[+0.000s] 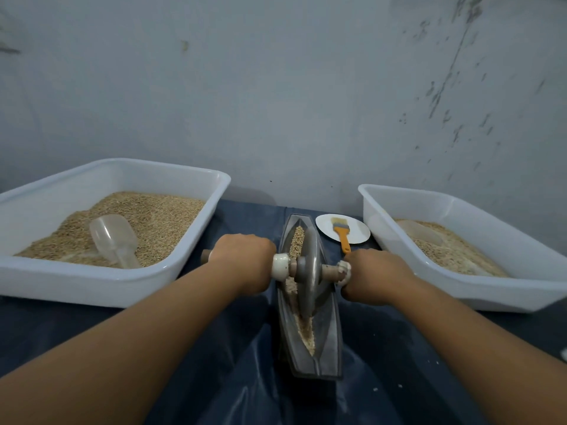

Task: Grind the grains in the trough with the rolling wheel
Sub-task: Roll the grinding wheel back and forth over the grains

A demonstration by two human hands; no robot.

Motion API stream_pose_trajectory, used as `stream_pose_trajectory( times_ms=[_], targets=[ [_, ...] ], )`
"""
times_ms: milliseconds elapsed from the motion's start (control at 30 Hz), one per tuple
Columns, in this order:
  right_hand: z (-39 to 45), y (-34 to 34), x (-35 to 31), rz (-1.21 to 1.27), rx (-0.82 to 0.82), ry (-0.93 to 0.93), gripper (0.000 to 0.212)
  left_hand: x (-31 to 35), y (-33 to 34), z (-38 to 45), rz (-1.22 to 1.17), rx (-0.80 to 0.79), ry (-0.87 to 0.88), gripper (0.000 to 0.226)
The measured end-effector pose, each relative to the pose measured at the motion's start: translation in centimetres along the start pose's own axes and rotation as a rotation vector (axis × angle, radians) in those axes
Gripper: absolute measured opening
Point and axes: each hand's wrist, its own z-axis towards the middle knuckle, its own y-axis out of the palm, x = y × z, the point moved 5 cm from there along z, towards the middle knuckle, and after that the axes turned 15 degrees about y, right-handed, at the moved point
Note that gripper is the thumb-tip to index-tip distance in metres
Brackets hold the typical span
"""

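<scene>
Head cam: my left hand (242, 260) & right hand (376, 276) each wrapped tight round the wooden axle either side of the rolling wheel (308, 271), which sits mid-trough (329, 338). Near end looks crushed to pale meal, far-end grains (297, 240) whole-ish, so I'd say approx halfway, more passes needed toward the far tip

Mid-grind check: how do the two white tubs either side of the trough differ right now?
The left tub holds a high heap of whole tan grain; the right tub holds a shallower, paler layer. The left tub's clear scoop lies fully visible on top of the grain; the right tub's scoop shows only faintly, at the far end. The left tub stands nearer the trough; the plate with the brush separates the right one from it. Both are white rectangular plastic.
</scene>
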Motion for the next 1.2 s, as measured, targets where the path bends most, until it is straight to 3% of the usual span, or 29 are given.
stream_pose_trajectory(
  times_ms=[367,533,733,1033,1133,1200],
  targets=[
    [-6.2,-0.8,1.1,0.069,-0.107,-0.039,0.015,2.2,-1.1,-4.2,0.039,-0.001,0.054,0.018],
    [-4.0,-0.8,0.2,-0.034,0.012,-0.047,0.015,1.5,0.1,-3.6,0.002,0.019,-0.013,0.018],
    [1.3,0.7,0.1,0.016,0.091,0.002,0.013,0.1,-0.1,0.6,0.066,0.071,-0.022,0.015],
    [-3.1,1.4,1.4,0.046,-0.008,-0.012,0.018,2.0,-0.6,-2.4,0.116,0.043,0.039,0.022],
    [-3.9,1.8,1.8,0.050,0.044,0.004,0.019,2.0,-0.7,-2.9,0.175,0.110,0.021,0.031],
    [-2.8,1.3,1.2,0.059,0.048,0.034,0.017,1.6,-1.1,-1.6,0.141,0.064,0.000,0.023]
  ],
)
